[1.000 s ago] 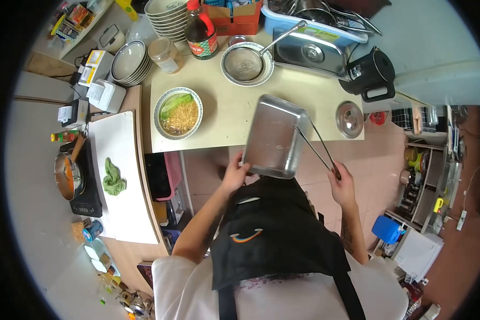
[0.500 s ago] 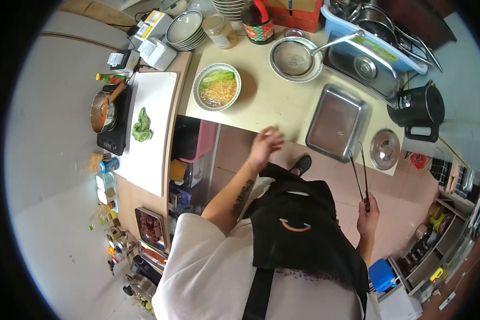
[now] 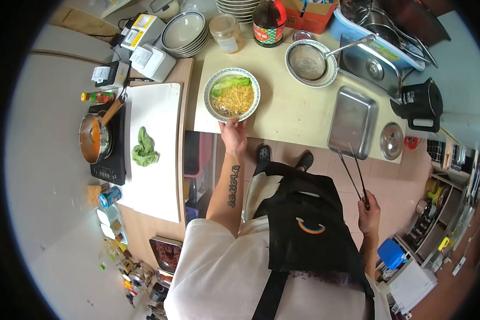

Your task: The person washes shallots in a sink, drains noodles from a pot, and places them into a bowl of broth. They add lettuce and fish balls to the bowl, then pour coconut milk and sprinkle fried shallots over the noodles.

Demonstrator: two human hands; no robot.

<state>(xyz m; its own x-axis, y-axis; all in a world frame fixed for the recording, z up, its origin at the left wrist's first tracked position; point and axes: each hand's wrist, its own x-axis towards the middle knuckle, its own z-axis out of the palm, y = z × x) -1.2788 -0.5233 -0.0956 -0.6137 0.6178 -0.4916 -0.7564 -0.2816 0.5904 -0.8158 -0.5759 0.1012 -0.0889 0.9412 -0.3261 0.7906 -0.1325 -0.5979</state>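
A patterned bowl (image 3: pixel 232 95) with noodles and green leaves stands near the front edge of the pale table. At its near rim is my left hand (image 3: pixel 233 136), fingers closed on the bowl, their tips partly hidden. My right hand (image 3: pixel 369 212) is wrapped round the end of long metal tongs (image 3: pixel 354 178), whose tips are apart and point toward the steel tray (image 3: pixel 353 122). The tray looks empty. Behind it, a strainer (image 3: pixel 308 62) rests in a second patterned bowl.
A pot (image 3: pixel 95 137) sits on the black cooker at the left, beside a white board (image 3: pixel 156 154) with a green cloth (image 3: pixel 144 148). Stacked bowls (image 3: pixel 183 33), a jar (image 3: pixel 226 33), a sauce bottle (image 3: pixel 269 24) and a black kettle (image 3: pixel 418 104) stand around the table.
My left hand has moved left from the table's front edge to the noodle bowl and taken hold of its rim. My right hand still holds the tongs. The view has shifted slightly.
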